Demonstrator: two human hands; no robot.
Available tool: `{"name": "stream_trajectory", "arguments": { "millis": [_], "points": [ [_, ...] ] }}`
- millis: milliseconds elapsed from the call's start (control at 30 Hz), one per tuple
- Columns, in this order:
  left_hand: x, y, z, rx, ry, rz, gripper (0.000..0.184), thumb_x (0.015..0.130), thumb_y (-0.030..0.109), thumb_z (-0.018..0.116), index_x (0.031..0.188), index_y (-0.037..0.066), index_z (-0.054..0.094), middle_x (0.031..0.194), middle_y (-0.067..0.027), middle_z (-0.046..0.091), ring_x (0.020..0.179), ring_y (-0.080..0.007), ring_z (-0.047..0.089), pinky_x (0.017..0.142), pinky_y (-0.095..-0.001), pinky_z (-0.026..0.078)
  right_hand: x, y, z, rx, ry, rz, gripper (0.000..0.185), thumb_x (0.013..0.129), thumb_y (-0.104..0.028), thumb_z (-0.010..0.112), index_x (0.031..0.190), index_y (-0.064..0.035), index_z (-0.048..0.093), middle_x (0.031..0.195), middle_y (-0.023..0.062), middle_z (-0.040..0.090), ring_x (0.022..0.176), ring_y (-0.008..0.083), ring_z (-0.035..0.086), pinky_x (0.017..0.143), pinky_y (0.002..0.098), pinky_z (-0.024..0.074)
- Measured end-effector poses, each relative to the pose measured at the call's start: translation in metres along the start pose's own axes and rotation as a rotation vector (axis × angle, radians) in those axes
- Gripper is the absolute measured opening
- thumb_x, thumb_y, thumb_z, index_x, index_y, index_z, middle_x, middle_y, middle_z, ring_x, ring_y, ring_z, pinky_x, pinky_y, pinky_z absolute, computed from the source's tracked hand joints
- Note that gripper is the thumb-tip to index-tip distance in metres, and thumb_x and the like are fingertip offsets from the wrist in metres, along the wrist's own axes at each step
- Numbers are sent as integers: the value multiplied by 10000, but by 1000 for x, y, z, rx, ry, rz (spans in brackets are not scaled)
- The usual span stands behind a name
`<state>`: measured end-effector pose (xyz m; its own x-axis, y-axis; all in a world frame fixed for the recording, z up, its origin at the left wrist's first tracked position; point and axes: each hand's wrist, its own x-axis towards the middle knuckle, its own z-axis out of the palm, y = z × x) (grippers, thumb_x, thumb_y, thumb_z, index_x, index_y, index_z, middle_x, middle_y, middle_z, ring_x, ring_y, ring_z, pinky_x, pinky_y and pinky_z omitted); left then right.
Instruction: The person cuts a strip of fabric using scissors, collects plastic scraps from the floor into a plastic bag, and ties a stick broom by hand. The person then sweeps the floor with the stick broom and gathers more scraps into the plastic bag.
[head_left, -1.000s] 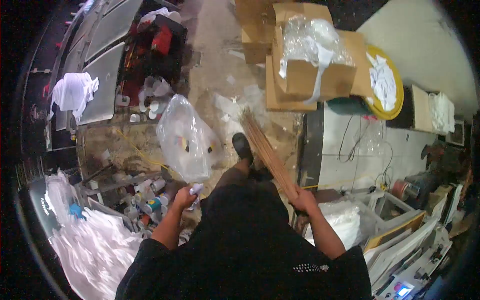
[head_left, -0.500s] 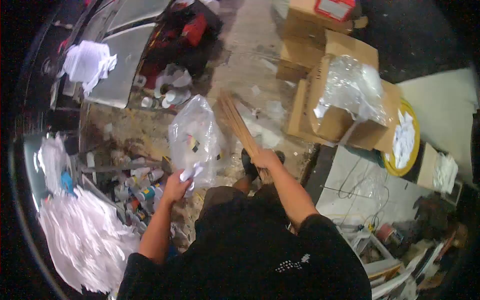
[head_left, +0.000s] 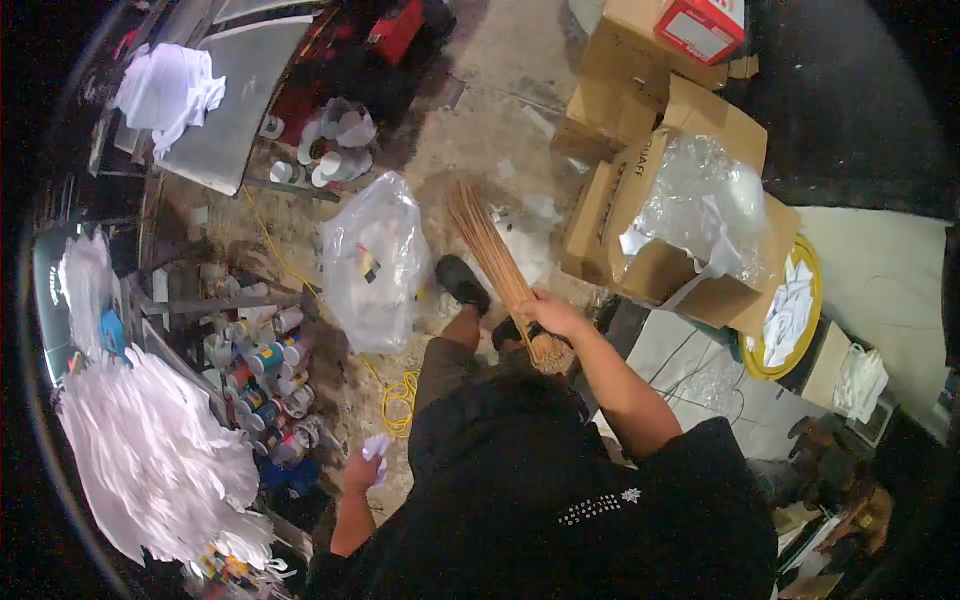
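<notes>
My right hand point(head_left: 556, 316) is wrapped round a stick broom point(head_left: 494, 252) near its bound end, and the loose tips point away from me toward the floor. In my left hand point(head_left: 362, 470), low beside my leg, is a crumpled white cloth or paper point(head_left: 377, 457). A clear plastic bag point(head_left: 375, 265) with light contents stands on the floor ahead, left of my shoe point(head_left: 462, 281). White scraps point(head_left: 524, 250) lie on the floor around the broom's tips.
An open cardboard box point(head_left: 640, 190) holding clear plastic stands at the right, beside a yellow-rimmed bin point(head_left: 817, 300). At left are jumbled cans point(head_left: 270, 360), a heap of white cloth point(head_left: 150, 450) and a coiled yellow cord point(head_left: 400, 403).
The broom has swung from my right side to in front of my body. My left hand has dropped lower, still with the white piece. The view has shifted.
</notes>
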<state>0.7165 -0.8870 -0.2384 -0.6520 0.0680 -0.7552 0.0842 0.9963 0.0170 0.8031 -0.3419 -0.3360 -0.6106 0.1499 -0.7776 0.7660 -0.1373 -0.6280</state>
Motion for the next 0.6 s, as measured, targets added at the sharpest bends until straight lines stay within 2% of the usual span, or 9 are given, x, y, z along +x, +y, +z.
{"name": "stream_trajectory", "arguments": {
  "millis": [33, 133, 200, 267, 333, 433, 500, 533, 600],
  "points": [
    [16, 9, -2, 33, 19, 147, 372, 756, 213, 621, 1065, 12, 573, 1011, -204, 618, 922, -334, 607, 752, -414, 479, 30, 26, -1, 114, 22, -98, 553, 767, -391, 606, 1094, 48, 531, 971, 105, 605, 859, 177, 538, 782, 332, 425],
    [29, 107, -72, -190, 29, 94, 366, 746, 197, 637, 1053, 8, 575, 988, -202, 624, 912, -316, 613, 747, -405, 475, 50, -16, -29, 9, 76, -72, 533, 764, -397, 604, 1058, 45, 552, 941, 125, 613, 853, 199, 559, 778, 333, 432],
    [45, 138, -106, -254, 147, 261, 396, 744, 196, 637, 1081, 2, 564, 974, -195, 629, 909, -307, 615, 757, -397, 471, 50, -36, -40, -60, 196, -12, 500, 763, -399, 597, 996, 44, 582, 897, 139, 619, 801, 223, 587, 745, 347, 451],
    [73, 154, -127, -178, 130, 331, 422, 751, 177, 623, 1125, 0, 539, 984, -185, 628, 900, -300, 616, 769, -388, 468, 50, -43, -46, 96, 107, 345, 474, 732, -396, 621, 1021, -20, 614, 947, 145, 647, 875, 241, 594, 789, 350, 443],
    [87, 194, -154, -281, 242, 403, 292, 718, 135, 628, 972, -4, 589, 868, -197, 624, 819, -332, 614, 737, -393, 461, -6, -88, -49, 234, 213, 260, 479, 769, -428, 602, 900, 33, 620, 810, 141, 628, 683, 251, 601, 619, 398, 477],
    [149, 219, -179, -421, 72, 422, 300, 723, 111, 608, 994, -15, 572, 876, -169, 624, 811, -288, 607, 742, -374, 458, -3, -80, -61, 365, 200, 111, 422, 787, -392, 601, 884, 17, 627, 817, 129, 629, 661, 249, 593, 610, 395, 473],
    [202, 253, -203, -408, 21, 511, 336, 732, 97, 603, 1044, -19, 564, 880, -116, 621, 788, -210, 591, 721, -332, 459, 14, -97, -71, 631, 196, -52, 380, 800, -353, 595, 894, 14, 624, 839, 123, 630, 681, 238, 592, 636, 384, 472],
    [217, 289, -220, -368, -17, 560, 336, 732, 97, 603, 1044, -19, 564, 880, -116, 621, 788, -210, 591, 721, -332, 459, 21, -110, -79, 733, 215, -111, 366, 805, -340, 593, 897, 12, 623, 847, 121, 631, 687, 234, 591, 644, 381, 471],
    [224, 378, -268, -404, -58, 669, 354, 724, 94, 607, 1054, -26, 561, 880, -80, 608, 777, -167, 569, 705, -301, 455, 38, -168, -107, 529, 382, -173, 317, 820, -279, 584, 934, 16, 606, 851, 120, 627, 728, 220, 591, 650, 364, 467]
  ]
}}
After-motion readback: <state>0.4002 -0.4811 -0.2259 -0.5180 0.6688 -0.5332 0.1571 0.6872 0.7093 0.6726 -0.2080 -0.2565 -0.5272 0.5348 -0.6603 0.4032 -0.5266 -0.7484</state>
